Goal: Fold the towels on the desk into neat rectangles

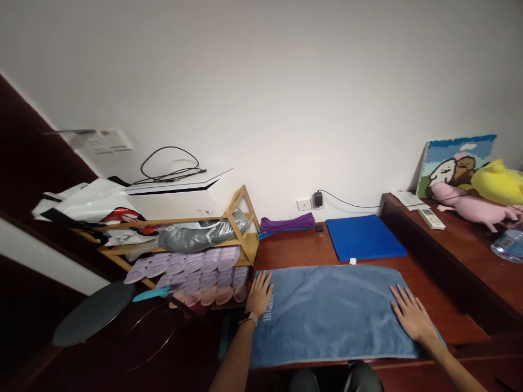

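Note:
A blue-grey towel (330, 316) lies spread over the front of the reddish-brown desk (290, 251), with pale lettering near its left edge. My left hand (260, 294) rests flat on the towel's upper left part, fingers stretched out, a watch on the wrist. On the right side of the towel lies my right hand (412, 313), palm down with the fingers spread. Neither hand grips anything. Behind the towel is a bright blue flat mat (365, 237), and a folded purple cloth (287, 222) sits against the wall.
To the left stands a wooden rack (243, 218) with lilac slippers (204, 260) and a white box (180, 198). A round stool (96, 313) is beside it. On the raised right surface are a remote (431, 219), a pink plush toy (469, 205) and a plastic bottle (509, 245).

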